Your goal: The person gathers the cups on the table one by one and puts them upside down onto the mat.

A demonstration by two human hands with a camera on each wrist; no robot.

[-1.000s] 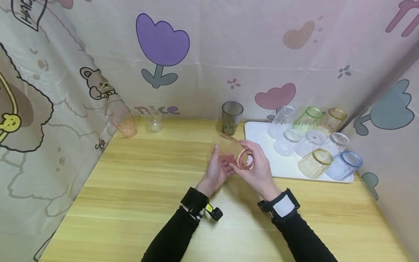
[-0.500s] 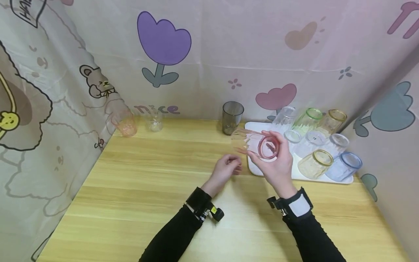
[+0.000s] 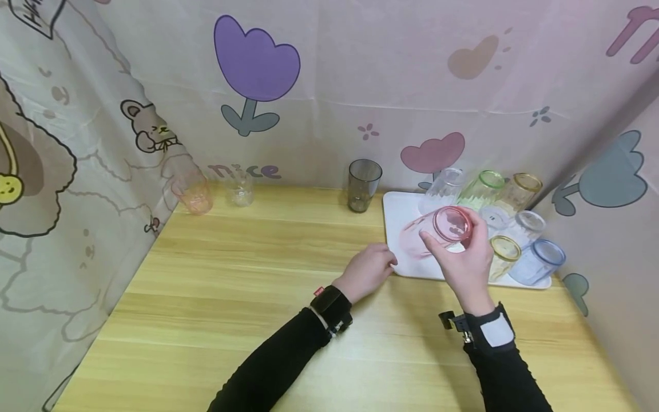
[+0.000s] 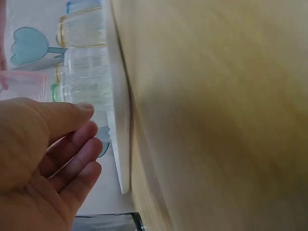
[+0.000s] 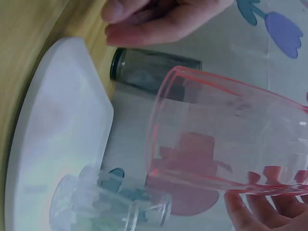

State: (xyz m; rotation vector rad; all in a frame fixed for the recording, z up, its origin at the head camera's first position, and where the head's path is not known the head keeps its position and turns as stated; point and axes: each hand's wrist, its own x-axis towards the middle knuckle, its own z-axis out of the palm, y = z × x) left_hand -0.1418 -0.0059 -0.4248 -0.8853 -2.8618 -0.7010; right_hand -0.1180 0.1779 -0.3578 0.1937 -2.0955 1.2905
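My right hand (image 3: 469, 266) grips a pink-tinted drinking glass (image 3: 416, 233) near its base. In the right wrist view the glass (image 5: 216, 125) has its wide mouth turned toward the white tray (image 5: 62, 110), held above the surface. Beneath it in the head view lies the tray's left part (image 3: 395, 209). By the tray's front left corner is my left hand (image 3: 366, 272), thumb and fingers loosely bent with nothing between them. Whether its fingertips touch the tray I cannot tell. The right hand partly covers the glasses behind it.
Several clear, green (image 3: 484, 187), amber and blue (image 3: 542, 260) glasses stand on the tray's right part. A dark grey glass (image 3: 364, 186) stands left of the tray. Far left are an orange-pink glass (image 3: 195, 195) and a small clear one (image 3: 241, 190). A printed curtain (image 3: 329, 74) hangs behind.
The left hand has let go of the pink glass and moved right to the tray's corner. My right hand has carried the glass rightward over the tray, tipping its mouth downward.
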